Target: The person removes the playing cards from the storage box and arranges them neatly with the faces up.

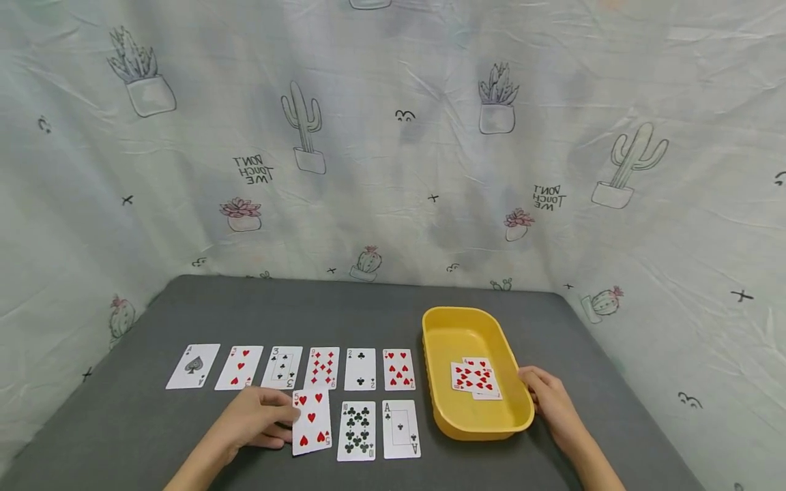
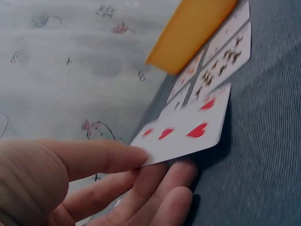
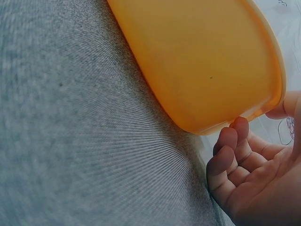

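My left hand (image 1: 287,417) pinches the left edge of a five of hearts (image 1: 311,421), thumb on top and fingers beneath. In the left wrist view the five of hearts (image 2: 188,129) is tilted up off the grey cloth by my left hand (image 2: 157,165). My right hand (image 1: 540,392) holds the right rim of a yellow tray (image 1: 442,327). The right wrist view shows the thumb on the rim and curled fingers (image 3: 225,150) against the yellow tray's (image 3: 197,61) outer wall. A few red cards (image 1: 475,377) lie face up inside.
A row of several face-up cards (image 1: 322,368) lies on the grey table (image 1: 368,307), from the ace of spades (image 1: 193,366) rightward. A ten of clubs (image 1: 356,431) and an ace of clubs (image 1: 401,429) lie below. A cactus-print sheet (image 1: 393,136) hangs behind.
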### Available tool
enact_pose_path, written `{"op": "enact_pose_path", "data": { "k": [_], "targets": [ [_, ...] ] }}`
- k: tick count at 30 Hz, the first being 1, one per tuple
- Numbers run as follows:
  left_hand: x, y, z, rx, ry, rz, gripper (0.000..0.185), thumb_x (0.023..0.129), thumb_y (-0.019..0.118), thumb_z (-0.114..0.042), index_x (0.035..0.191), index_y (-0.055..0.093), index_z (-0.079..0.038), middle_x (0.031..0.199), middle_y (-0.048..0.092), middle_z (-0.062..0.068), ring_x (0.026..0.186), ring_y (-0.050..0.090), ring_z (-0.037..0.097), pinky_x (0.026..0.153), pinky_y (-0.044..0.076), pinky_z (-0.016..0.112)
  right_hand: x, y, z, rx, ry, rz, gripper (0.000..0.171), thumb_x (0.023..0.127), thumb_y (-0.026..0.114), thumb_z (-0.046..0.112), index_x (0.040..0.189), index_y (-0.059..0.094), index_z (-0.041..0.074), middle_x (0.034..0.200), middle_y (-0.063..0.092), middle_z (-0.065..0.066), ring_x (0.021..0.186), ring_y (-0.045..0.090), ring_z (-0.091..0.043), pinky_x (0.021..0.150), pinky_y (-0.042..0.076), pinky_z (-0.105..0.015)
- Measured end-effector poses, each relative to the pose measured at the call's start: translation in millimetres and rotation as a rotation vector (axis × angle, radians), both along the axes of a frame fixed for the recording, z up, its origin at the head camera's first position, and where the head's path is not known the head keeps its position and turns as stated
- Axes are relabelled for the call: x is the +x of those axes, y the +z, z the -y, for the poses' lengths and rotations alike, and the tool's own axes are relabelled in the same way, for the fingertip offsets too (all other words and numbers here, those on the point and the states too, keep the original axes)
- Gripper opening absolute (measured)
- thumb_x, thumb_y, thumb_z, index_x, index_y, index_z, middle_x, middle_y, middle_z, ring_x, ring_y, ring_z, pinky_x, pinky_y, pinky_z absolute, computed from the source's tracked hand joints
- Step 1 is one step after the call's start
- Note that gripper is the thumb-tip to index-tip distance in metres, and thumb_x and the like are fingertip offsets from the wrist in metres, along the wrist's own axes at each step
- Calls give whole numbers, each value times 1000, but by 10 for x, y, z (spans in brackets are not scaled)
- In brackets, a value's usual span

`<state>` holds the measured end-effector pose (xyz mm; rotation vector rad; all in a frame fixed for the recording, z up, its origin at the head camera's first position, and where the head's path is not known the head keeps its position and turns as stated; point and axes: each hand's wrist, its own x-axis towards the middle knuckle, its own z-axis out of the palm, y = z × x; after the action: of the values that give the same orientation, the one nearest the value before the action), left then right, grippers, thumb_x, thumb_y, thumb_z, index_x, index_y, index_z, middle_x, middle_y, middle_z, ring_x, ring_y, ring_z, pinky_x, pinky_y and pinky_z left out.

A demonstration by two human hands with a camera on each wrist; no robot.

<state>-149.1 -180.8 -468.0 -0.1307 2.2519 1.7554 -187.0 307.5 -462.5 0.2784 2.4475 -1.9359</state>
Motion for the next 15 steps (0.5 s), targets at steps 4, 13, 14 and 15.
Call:
{"op": "enact_pose_path", "data": {
  "k": [4,13,14,15],
  "targets": [
    [1,-41,27,-28,-36,-39,26,82,77,-11,99,69,8,77,69,11,64,69,22,56,58,35,8,4,-4,7,-1,-2,37,103,49,22,117,59,-10,92,59,-12,73,62,-18,60,54,-28],
    [-2,-51,34,-82,-4,-45,20,79,80,-8,92,73,6,71,69,11,59,67,18,53,57,30,-10,-3,-3,13,0,-7,35,103,49,21,117,58,-10,93,59,-12,74,63,-19,61,54,-30],
    [-3,-47,33,-85,2,-41,20,78,81,-8,91,73,5,71,69,11,59,67,18,53,57,30,-12,-3,-2,11,1,-8,35,103,49,20,117,58,-10,93,59,-12,74,63,-19,61,54,-30],
    [-1,-41,33,-89,8,-35,20,78,81,-8,91,74,5,71,69,11,59,67,18,53,57,30,-14,-3,-1,12,0,-9,35,103,49,20,116,58,-10,92,59,-12,74,63,-19,61,54,-30]
  ]
}}
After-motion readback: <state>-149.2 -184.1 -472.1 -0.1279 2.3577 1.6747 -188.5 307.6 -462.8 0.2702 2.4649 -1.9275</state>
